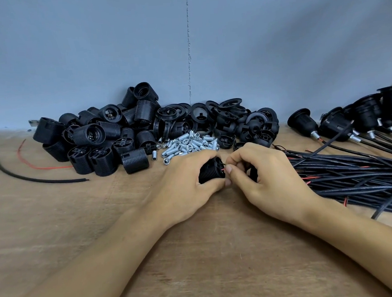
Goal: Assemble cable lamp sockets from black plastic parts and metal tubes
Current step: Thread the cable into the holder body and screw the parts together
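Holding a ribbed black socket over the middle of the worktop, my left hand has its grip curled round the part. My right hand is close against it, its narrow grip pinching a red wire at the socket's end. Just behind the hands lies a heap of metal tubes, with loose socket bodies to the left, rings behind, and a cable bundle to the right.
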A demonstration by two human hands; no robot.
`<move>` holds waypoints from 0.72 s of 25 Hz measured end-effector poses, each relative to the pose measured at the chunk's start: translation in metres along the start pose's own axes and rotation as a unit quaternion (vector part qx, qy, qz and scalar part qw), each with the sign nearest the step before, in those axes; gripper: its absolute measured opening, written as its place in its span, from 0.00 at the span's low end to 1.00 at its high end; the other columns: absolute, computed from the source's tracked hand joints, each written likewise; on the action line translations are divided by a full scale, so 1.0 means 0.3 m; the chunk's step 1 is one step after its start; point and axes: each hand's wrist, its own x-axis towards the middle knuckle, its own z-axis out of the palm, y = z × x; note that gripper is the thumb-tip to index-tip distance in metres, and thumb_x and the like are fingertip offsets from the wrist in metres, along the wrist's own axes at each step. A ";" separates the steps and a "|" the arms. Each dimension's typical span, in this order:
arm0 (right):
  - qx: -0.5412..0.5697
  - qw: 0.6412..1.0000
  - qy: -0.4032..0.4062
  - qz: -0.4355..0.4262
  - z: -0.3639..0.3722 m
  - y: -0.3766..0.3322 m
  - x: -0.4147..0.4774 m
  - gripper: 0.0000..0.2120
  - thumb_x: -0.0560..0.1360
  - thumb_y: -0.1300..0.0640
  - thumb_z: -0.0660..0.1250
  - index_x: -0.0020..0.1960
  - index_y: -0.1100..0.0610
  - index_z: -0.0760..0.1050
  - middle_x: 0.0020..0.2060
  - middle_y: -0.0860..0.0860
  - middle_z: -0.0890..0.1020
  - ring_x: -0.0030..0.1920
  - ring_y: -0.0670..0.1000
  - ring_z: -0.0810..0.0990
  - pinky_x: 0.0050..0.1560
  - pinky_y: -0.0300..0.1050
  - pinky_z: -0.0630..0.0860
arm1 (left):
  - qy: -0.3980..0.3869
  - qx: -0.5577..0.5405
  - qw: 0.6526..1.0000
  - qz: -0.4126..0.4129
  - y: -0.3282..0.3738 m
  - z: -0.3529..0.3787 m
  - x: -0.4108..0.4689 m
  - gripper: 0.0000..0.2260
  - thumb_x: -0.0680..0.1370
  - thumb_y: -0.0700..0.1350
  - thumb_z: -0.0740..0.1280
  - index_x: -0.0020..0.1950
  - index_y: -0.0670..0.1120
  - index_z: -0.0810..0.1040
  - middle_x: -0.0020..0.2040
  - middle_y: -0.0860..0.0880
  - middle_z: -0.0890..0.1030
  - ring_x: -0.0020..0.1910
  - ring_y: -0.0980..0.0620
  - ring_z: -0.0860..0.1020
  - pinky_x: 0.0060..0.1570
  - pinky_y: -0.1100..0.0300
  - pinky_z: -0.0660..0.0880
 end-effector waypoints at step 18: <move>0.023 1.000 -0.017 0.004 -0.009 0.006 0.005 0.06 0.77 0.62 0.71 0.41 0.58 0.78 0.35 0.48 0.77 0.40 0.47 0.74 0.37 0.30 0.66 | -0.008 -0.008 1.000 0.003 0.020 0.002 -0.003 0.12 0.73 0.59 0.74 0.52 0.66 0.75 0.43 0.62 0.81 0.45 0.62 0.78 0.40 0.70 0.68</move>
